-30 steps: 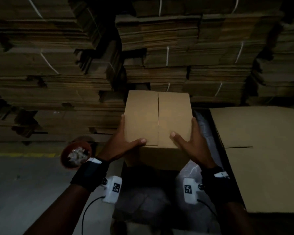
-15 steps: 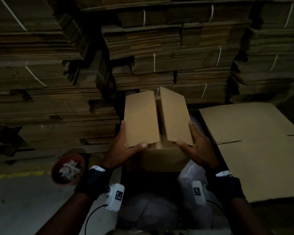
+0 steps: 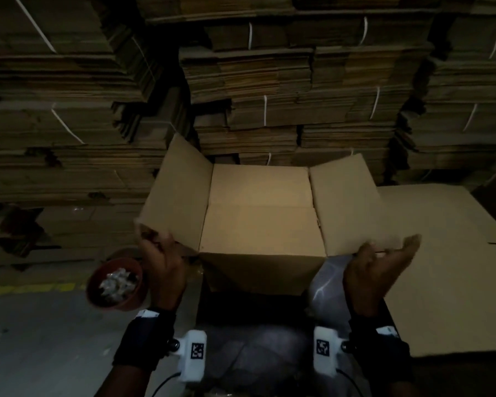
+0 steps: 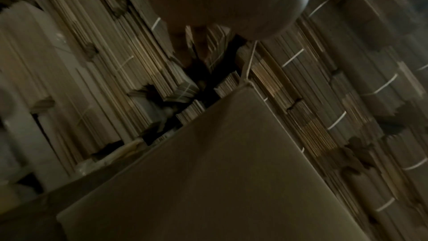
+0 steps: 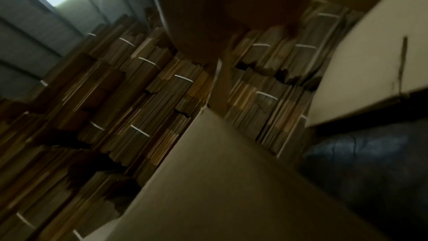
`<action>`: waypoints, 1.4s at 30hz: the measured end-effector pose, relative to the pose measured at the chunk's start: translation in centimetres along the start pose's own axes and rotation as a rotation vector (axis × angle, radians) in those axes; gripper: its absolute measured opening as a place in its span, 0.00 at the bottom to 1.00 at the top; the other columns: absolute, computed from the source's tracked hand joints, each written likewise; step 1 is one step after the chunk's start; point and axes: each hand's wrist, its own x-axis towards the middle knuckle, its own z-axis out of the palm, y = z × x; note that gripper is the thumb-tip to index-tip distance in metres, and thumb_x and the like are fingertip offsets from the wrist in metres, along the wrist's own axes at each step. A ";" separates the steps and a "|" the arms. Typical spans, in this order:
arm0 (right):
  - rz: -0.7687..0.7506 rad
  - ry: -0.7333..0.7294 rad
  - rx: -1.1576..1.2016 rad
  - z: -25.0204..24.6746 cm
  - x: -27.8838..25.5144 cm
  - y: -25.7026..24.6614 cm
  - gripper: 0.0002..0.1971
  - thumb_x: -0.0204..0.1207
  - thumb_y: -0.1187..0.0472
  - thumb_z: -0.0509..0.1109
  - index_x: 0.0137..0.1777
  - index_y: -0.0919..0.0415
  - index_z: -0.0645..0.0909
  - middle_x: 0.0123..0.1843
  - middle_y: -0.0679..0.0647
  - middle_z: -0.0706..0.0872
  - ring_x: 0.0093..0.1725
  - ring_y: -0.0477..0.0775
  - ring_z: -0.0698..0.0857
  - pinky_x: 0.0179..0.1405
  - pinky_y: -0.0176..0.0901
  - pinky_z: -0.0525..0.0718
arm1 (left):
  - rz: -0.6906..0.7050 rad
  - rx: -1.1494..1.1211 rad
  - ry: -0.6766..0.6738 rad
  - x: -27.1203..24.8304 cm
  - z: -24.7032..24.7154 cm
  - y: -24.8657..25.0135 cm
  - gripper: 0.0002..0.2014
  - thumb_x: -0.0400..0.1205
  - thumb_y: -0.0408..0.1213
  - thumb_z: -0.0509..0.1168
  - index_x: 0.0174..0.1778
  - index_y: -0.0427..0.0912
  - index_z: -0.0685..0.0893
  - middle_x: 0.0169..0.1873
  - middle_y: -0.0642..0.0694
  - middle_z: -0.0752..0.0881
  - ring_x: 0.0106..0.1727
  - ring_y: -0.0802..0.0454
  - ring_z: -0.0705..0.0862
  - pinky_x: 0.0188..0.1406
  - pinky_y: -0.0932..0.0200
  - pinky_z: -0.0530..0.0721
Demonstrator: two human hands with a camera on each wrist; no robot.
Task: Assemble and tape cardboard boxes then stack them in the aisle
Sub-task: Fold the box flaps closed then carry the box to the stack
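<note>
A brown cardboard box [image 3: 259,253] stands upright in front of me on a dark surface covered with plastic. Its two inner flaps lie folded flat over the top. Both outer flaps are spread wide, the left flap [image 3: 178,196] slanting up and the right flap [image 3: 347,207] lying outward. My left hand [image 3: 158,250] holds the near corner of the left flap, fingers curled at its edge. Palm up, my right hand [image 3: 384,256] sits under the right flap's near edge with straight fingers. The wrist views show the box's side [image 4: 208,171] [image 5: 220,180], dim and blurred.
A red bowl [image 3: 115,283] of crumpled white bits sits left of the box. Large flat cardboard sheets [image 3: 441,267] lie to the right. Strapped bundles of flattened cartons [image 3: 269,96] wall the back. Grey floor with a yellow line [image 3: 26,289] lies to the left.
The two outer flaps, held flat together a second ago, have been pulled apart and now stand spread to both sides. Both hands moved outward with them.
</note>
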 end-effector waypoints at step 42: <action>-0.720 -0.986 -0.715 1.4 1.1 -4.2 0.24 0.74 0.46 0.55 0.59 0.49 0.89 0.51 0.54 0.83 0.55 0.64 0.81 0.53 0.65 0.75 | 0.277 0.391 -0.582 11.4 8.4 3.1 0.18 0.84 0.40 0.68 0.70 0.40 0.83 0.55 0.36 0.90 0.55 0.43 0.88 0.47 0.62 0.78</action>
